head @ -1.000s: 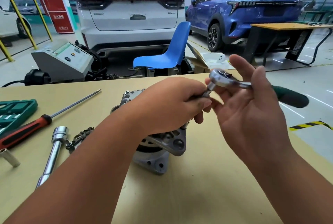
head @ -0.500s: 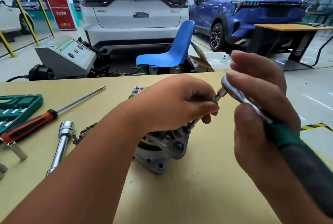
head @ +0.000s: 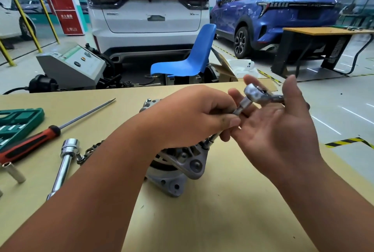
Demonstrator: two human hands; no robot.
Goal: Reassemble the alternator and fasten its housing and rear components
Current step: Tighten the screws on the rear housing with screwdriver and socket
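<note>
The grey alternator (head: 182, 168) stands on the tan table (head: 202, 221), mostly covered by my left arm. My left hand (head: 188, 116) is closed around the extension bar (head: 241, 105) of a ratchet, whose socket end meets a bolt on the housing at the alternator's top right. The chrome ratchet head (head: 254, 92) sits above the bar. My right hand (head: 281, 128) holds the ratchet handle behind an open palm, fingers spread; most of the handle is hidden.
On the left of the table lie a red-and-black screwdriver (head: 30, 144), a chrome socket bar (head: 64, 162), a small loose socket (head: 12, 170), a dark chain-like part (head: 89, 150) and a green tool case (head: 16, 124). A blue chair (head: 188, 59) stands past the far edge.
My right hand has swung the ratchet handle back from pointing toward me to pointing right, and the palm has opened. My left hand has stayed on the extension bar.
</note>
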